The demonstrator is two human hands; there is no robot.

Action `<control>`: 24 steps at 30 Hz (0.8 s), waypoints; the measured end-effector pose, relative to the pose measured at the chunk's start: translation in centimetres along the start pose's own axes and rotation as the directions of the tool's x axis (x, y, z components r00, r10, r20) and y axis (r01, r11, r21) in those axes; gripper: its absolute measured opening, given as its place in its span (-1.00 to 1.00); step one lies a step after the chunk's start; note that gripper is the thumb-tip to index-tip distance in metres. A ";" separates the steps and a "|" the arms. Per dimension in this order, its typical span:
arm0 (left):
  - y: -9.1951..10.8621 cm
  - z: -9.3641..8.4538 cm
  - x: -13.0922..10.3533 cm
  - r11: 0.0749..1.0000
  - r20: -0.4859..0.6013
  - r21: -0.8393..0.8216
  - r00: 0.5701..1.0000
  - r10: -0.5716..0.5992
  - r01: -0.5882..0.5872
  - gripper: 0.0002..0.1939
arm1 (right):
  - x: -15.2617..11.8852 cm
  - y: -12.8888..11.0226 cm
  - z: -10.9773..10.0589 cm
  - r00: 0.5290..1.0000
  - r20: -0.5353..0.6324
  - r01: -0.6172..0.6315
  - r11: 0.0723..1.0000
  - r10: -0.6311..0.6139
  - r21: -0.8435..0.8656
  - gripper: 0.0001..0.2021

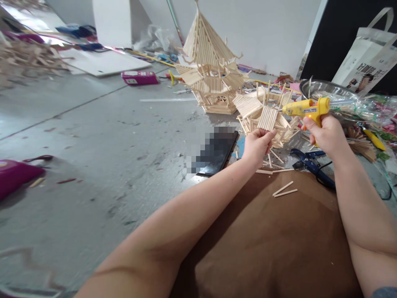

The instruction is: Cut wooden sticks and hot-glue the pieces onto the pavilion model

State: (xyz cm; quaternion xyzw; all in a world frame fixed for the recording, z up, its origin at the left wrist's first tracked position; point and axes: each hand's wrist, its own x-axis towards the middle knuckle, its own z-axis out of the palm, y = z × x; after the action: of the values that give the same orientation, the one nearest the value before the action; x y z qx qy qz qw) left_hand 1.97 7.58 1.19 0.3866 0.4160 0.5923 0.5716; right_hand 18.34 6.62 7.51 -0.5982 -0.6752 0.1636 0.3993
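Between the fingers of my left hand (259, 145) is a small panel of wooden sticks (267, 118) laid side by side. My right hand (327, 132) grips a yellow glue gun (305, 108), its nozzle pointing left at the panel's upper right edge; whether it touches I cannot tell. Close behind the panel stands a partly built stick model (248, 105) with upright posts and sloping roof pieces, its near side partly hidden by my left hand. Farther back rises a taller stick pagoda (211, 78) with a pointed roof. Two loose sticks (283, 190) lie on the brown cloth (263, 231) over my lap.
A dark-screened phone (218, 153) lies left of my left hand. Blue-handled pliers (313, 165) rest below my right hand. A metal bowl (328, 87), plastic wrapping and a white bag (366, 58) crowd the right. Purple boxes (139, 78) sit on the grey floor (93, 136).
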 end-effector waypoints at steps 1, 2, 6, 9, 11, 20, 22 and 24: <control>0.0 0.0 0.0 1.000 0.000 0.002 1.000 -0.002 0.002 -0.75 | 0.0 0.0 0.0 1.000 0.002 0.002 1.000 -0.002 0.001 -0.68; 0.0 0.0 0.0 1.000 -0.002 0.004 1.000 -0.004 0.004 -0.75 | 0.0 0.0 0.0 1.000 0.004 -0.001 1.000 0.001 0.000 -0.68; -0.1 0.0 0.1 1.000 -0.001 0.005 1.000 -0.009 0.009 -0.75 | 0.0 -0.1 0.0 1.000 -0.004 -0.011 1.000 0.011 -0.004 -0.68; -0.1 0.0 0.1 1.000 0.003 0.007 1.000 -0.005 0.005 -0.75 | 0.0 0.0 0.0 1.000 0.005 0.006 1.000 -0.006 0.004 -0.69; 0.0 0.0 0.1 1.000 0.004 0.010 1.000 -0.004 0.004 -0.75 | 0.0 0.0 0.0 1.000 0.007 0.014 1.000 -0.014 0.005 -0.70; 0.1 0.0 0.0 0.999 0.009 0.031 1.000 -0.010 0.010 -0.76 | 0.1 0.4 -0.1 1.000 0.002 0.009 0.999 -0.010 0.046 -0.72; -0.1 -0.1 0.0 0.998 0.015 0.065 1.000 -0.016 0.015 -0.76 | 0.2 0.7 -0.3 0.999 0.001 0.034 0.997 -0.034 0.075 -0.71; -0.3 -0.3 -0.1 0.985 0.056 0.171 0.998 -0.038 0.027 -0.77 | 0.3 1.0 -0.6 0.998 0.019 0.066 0.992 -0.068 0.103 -0.70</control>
State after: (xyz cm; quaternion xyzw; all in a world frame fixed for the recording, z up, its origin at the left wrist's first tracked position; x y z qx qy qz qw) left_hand 1.77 7.43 0.77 0.4445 0.4542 0.5335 0.5581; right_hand 19.41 6.95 7.29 -0.5521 -0.6900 0.1913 0.4272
